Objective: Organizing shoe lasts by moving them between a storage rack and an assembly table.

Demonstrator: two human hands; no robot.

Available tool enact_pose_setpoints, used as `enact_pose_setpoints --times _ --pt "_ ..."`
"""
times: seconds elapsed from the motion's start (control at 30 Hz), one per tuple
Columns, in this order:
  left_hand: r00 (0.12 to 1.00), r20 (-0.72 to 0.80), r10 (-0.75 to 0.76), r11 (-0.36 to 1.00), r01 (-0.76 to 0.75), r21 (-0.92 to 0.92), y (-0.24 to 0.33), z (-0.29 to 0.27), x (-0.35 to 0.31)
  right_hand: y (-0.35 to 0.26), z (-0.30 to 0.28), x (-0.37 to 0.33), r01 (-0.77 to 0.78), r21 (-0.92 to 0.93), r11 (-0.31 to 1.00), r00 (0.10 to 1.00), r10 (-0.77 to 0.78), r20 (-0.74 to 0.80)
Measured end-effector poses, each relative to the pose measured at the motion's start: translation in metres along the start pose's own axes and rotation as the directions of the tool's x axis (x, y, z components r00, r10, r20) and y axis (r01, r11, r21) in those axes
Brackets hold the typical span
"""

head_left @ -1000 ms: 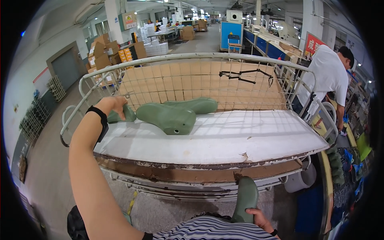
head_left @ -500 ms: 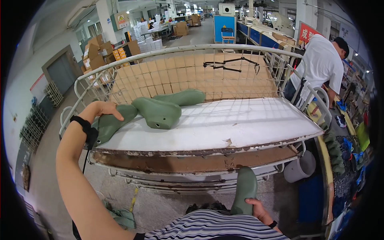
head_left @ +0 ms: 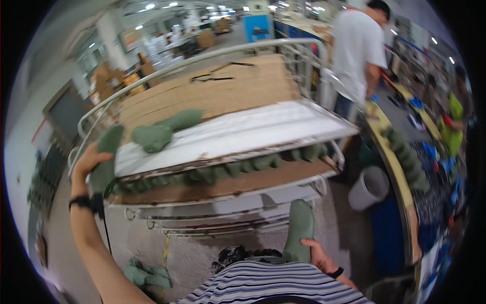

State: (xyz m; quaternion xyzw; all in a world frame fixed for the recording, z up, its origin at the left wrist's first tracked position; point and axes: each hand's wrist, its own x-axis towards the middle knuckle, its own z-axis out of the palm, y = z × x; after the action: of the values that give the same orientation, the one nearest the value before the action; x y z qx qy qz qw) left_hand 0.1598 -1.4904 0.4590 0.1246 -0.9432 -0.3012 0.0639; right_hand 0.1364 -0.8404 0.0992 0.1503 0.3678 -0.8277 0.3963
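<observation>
My left hand [head_left: 89, 161] is closed around a green shoe last [head_left: 107, 169], which stands nearly upright at the left end of a wheeled rack. Another green shoe last [head_left: 297, 228] points upward close to my striped shirt, with my right hand [head_left: 320, 254] wrapped around its lower part. On the white upper shelf [head_left: 243, 134] lie two more lasts, a nearer one [head_left: 152, 138] and a farther one [head_left: 183, 120], touching or overlapping. Below that shelf, a row of several green lasts [head_left: 217, 173] sits on the brown lower shelf [head_left: 233, 195].
To the right stand a whitish bucket [head_left: 368, 188] and a blue bin [head_left: 389, 228], beside a long bench [head_left: 400, 202] carrying more lasts [head_left: 405, 157]. A person in a white shirt [head_left: 357, 55] works there. A black plastic bag [head_left: 235, 255] is near my waist. Curved rails [head_left: 202, 57] border the rack.
My left hand has raised its last from lying on the shelf to nearly upright. The right hand keeps its last by my body. My view has shifted right, and the lower row of lasts shows.
</observation>
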Motion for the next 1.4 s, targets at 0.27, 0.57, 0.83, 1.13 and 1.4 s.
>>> enact_pose_setpoints --times 0.27,0.57,0.83,1.13,1.4 --pt "0.925 -0.364 0.107 0.517 -0.364 -0.774 0.067 0.19 -0.126 -0.05 -0.069 -0.086 0.02 0.008 1.0 1.0 -0.02 -0.006" --pt "0.604 0.749 0.271 0.481 0.589 -0.649 0.301 0.594 -0.081 -0.038 -0.168 -0.188 0.218 0.117 0.969 0.96 -0.192 -0.204" --pt "-0.287 0.919 0.271 0.507 0.854 0.118 0.475 0.796 -0.089 -0.029 -0.241 -0.251 0.494 0.169 0.853 0.775 -0.344 -0.53" --pt "-0.605 0.773 0.189 0.762 0.587 0.273 0.647 0.94 -0.031 -0.138 -0.322 -0.245 0.776 0.371 0.51 0.564 -0.297 -0.771" --pt "-0.466 0.83 0.306 0.686 0.712 0.147 0.81 1.05 -0.02 -0.306 -0.449 -0.257 0.923 0.296 0.244 0.378 -0.445 -0.812"
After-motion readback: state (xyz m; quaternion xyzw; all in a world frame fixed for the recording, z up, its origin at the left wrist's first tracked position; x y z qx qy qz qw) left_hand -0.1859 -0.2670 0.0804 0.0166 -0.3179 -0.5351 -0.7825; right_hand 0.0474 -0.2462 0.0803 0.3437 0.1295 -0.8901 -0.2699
